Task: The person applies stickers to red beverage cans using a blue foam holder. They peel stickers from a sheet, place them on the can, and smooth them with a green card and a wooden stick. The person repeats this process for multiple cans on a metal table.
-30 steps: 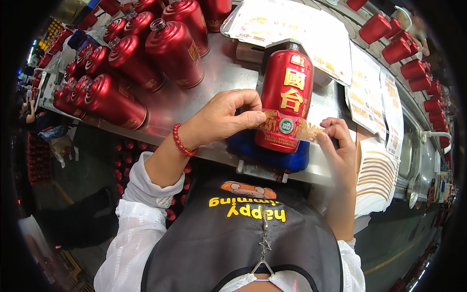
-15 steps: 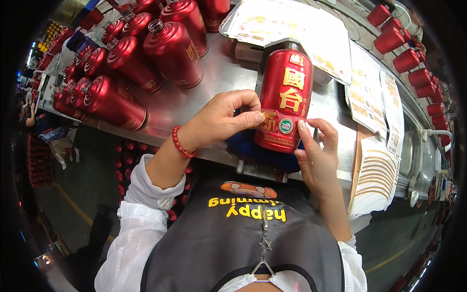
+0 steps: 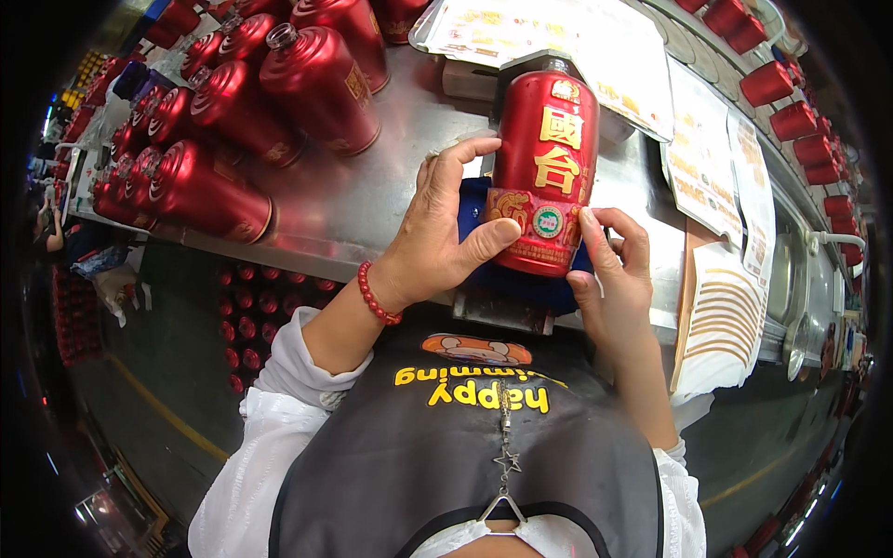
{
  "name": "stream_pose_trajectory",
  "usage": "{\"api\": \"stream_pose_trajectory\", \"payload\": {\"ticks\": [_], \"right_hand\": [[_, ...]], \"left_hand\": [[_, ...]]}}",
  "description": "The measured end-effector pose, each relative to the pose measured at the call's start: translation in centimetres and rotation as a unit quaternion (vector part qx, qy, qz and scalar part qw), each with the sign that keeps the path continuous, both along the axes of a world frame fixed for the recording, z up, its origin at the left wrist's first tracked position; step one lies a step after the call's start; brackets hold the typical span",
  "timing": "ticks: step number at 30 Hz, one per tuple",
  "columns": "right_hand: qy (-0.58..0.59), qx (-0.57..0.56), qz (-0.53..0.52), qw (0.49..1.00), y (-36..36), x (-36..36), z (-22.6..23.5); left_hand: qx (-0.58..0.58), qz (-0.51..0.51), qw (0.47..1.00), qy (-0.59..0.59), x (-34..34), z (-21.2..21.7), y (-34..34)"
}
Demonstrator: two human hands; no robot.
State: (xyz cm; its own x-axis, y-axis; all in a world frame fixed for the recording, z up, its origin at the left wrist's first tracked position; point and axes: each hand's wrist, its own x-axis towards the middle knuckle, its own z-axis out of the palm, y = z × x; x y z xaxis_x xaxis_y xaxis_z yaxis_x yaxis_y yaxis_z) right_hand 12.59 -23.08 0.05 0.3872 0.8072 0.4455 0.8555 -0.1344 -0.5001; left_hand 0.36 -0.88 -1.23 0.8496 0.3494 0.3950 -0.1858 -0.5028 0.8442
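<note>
A red bottle (image 3: 555, 130) with gold raised characters lies on its back in a dark holder, neck pointing away from me. Around its lower body runs a red and gold label (image 3: 530, 223) with a round green and white mark. My left hand (image 3: 435, 219), with a red bead bracelet at the wrist, is spread at the bottle's left side. Its thumb touches the label's left end, and the index finger stretches toward the bottle's side. Curled at the right side, my right hand (image 3: 614, 279) has its index fingertip at the label's right end and its thumb at the bottle's lower edge.
Several red bottles (image 3: 321, 88) stand on the metal table (image 3: 409, 102) at the left. Printed label sheets (image 3: 549, 33) lie behind the holder. A sheet with brown curved strips (image 3: 721, 316) is at the right. Red bottles (image 3: 767, 84) line the far right; others stand below the table.
My left hand has loosened from a pinch at the label's left end, its fingers now spread with the thumb on the label. My right hand stays at the right end, shifted slightly.
</note>
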Motion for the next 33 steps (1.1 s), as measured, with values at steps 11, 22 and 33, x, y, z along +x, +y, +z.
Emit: {"api": "stream_pose_trajectory", "payload": {"ticks": [11,22,33], "right_hand": [[-0.029,-0.001,0.004,1.0,-0.2,-0.9,0.2],[-0.005,0.006,-0.001,1.0,-0.2,-1.1,0.2],[-0.052,0.013,0.025,0.998,-0.8,-1.6,0.3]], "left_hand": [[-0.053,-0.046,0.997,0.014,0.0,-0.7,0.3],[-0.034,-0.039,0.999,0.012,0.1,-1.1,0.0],[-0.078,-0.045,0.995,0.03,0.1,-0.8,0.0]]}}
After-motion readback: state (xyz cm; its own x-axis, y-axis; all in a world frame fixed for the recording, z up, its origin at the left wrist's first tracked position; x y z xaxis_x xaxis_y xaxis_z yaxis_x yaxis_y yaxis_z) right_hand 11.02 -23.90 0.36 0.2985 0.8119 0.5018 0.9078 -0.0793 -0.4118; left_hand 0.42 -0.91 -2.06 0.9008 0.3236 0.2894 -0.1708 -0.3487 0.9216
